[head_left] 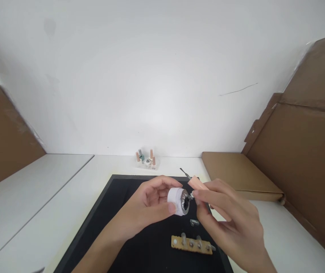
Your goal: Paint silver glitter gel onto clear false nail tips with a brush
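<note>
My left hand (pixel 151 204) is closed around a small white jar (pixel 174 201), tilted so its open mouth faces right. The mouth shows a torn silvery seal with something dark inside. In my right hand (pixel 227 216) is a nail polish brush with a peach cap handle (pixel 198 183), its dark bristle tip pointing up and to the left. My right thumb and index finger also pinch a small shiny piece at the jar's mouth; whether it is torn foil I cannot tell. Below lies a yellowish strip (pixel 187 243) bearing several clear nail tips, with one loose clear piece (pixel 194 222) above it.
A black mat (pixel 134 242) lies under both hands on the white table (pixel 54 212). At the back stands a clear holder (pixel 142 165) with several small nail polish bottles. A flat cardboard box (pixel 236 170) sits back right; cardboard panels (pixel 316 159) flank both sides.
</note>
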`<state>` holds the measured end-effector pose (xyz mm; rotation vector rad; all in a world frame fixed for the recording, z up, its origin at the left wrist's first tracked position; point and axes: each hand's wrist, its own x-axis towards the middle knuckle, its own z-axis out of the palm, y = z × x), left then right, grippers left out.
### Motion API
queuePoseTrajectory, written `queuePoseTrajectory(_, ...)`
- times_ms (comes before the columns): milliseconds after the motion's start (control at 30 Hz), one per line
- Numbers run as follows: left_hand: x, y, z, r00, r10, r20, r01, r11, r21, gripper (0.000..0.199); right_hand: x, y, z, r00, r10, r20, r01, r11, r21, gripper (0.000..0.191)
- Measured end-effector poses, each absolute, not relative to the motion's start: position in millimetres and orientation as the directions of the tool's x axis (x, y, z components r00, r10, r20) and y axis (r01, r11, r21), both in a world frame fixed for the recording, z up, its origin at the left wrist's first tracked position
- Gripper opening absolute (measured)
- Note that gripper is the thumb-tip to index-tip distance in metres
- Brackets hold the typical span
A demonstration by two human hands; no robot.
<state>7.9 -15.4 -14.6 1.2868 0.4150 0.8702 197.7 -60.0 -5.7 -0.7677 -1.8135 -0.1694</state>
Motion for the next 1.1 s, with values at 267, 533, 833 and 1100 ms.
queuePoseTrajectory(267,12.0,-15.3,-14.1,0.651,0.750,0.115,-0.330,0.143,0.933,0.034,197.7,-62.6,-7.5,-0.048,0.507,0.861,0.519,0.749,-0.412,0.027)
queuePoseTrajectory(533,17.4,-14.8,-15.1,0.634,0.770,0.076,-0.391,0.234,0.890,0.034,194.1,-55.0,-9.1,0.097,0.687,0.720,0.388,0.640,-0.663,0.022)
queuePoseTrajectory(833,8.5,-13.6,-17.3,0.549,0.834,0.048,-0.265,0.119,0.957,0.046,214.1,-60.0,-6.4,0.083,0.791,0.606,0.351,0.546,-0.761,0.022)
queuePoseTrajectory(1100,3.1,-7.9,-12.4,0.506,0.858,0.092,-0.268,0.056,0.962,0.042,225.0,-76.2,-6.5,0.081,0.630,0.772,0.460,0.663,-0.590,0.021)
